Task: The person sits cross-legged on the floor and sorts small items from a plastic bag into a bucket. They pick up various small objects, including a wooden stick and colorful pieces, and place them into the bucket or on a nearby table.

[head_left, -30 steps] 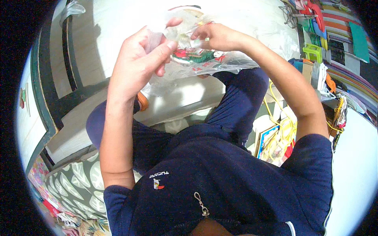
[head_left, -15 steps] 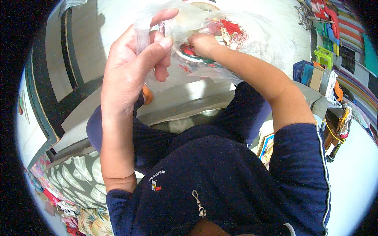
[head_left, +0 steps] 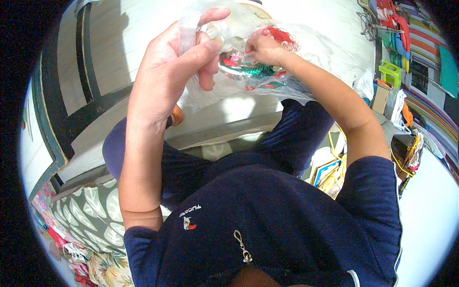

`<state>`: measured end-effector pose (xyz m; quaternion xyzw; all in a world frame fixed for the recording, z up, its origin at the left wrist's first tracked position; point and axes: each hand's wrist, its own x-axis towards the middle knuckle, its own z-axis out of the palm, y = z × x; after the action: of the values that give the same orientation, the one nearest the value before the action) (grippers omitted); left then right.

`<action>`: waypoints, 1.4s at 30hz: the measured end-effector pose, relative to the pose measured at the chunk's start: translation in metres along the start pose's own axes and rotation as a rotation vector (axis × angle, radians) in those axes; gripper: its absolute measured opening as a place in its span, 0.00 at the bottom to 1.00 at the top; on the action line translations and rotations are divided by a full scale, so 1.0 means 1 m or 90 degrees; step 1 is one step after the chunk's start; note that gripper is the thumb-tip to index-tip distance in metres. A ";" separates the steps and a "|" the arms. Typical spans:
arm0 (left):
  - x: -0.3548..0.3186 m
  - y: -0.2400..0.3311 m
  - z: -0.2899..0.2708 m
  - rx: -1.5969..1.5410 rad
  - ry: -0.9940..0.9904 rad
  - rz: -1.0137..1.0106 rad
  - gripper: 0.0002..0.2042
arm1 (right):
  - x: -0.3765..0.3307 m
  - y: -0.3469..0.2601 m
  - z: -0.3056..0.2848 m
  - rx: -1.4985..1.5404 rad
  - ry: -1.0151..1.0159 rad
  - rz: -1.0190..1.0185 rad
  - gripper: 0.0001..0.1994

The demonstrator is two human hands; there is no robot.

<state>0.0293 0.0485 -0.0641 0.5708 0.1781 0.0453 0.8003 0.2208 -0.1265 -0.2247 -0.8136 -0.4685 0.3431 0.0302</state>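
Note:
My left hand point(head_left: 179, 60) is raised with its fingers curled around the edge of a clear plastic bag point(head_left: 315, 71), holding it up. My right hand point(head_left: 267, 49) reaches into the bag, its fingers bent together in a pinch; what they grip, if anything, is too small to make out. Just below these fingers lie shiny green material point(head_left: 256, 70) and small red pieces point(head_left: 229, 62). Tangled red thread point(head_left: 282, 37) shows just beyond the right hand. Wrinkled plastic partly blurs what is in the bag.
A round, wooden-looking rim point(head_left: 256, 10) shows behind the bag. On the right stand a lime-green stool point(head_left: 391, 74) and shelves of stacked, colourful things. Framed pictures point(head_left: 327, 174) lie by my right knee. A leaf-patterned grey cushion point(head_left: 88, 215) is at the lower left.
My right hand has shifted slightly right, uncovering more of the green and red material. My left hand has moved a little to the right with the bag edge.

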 end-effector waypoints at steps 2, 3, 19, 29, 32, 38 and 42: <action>0.000 0.005 0.003 0.001 -0.002 -0.004 0.26 | 0.001 -0.007 0.009 -0.058 0.035 -0.046 0.09; 0.000 0.006 0.004 0.002 -0.004 -0.007 0.25 | 0.004 -0.007 0.018 -0.077 0.048 -0.066 0.09; -0.002 0.006 0.000 -0.006 0.028 -0.030 0.22 | 0.002 -0.033 0.003 -0.232 -0.042 0.022 0.12; 0.001 0.003 0.000 -0.021 0.009 -0.003 0.28 | 0.000 -0.052 -0.008 -0.225 -0.075 -0.019 0.12; 0.004 0.003 -0.003 -0.004 0.012 0.006 0.29 | 0.013 -0.049 0.008 -0.232 -0.070 -0.030 0.11; 0.003 0.005 -0.006 -0.015 0.021 0.006 0.30 | 0.023 -0.049 0.006 -0.176 -0.095 0.034 0.11; 0.003 0.002 -0.009 -0.043 -0.005 0.008 0.29 | 0.010 -0.031 -0.015 0.099 -0.059 0.085 0.11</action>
<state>0.0298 0.0581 -0.0655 0.5446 0.1696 0.0544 0.8196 0.2092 -0.0975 -0.2071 -0.8216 -0.3860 0.4167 0.0485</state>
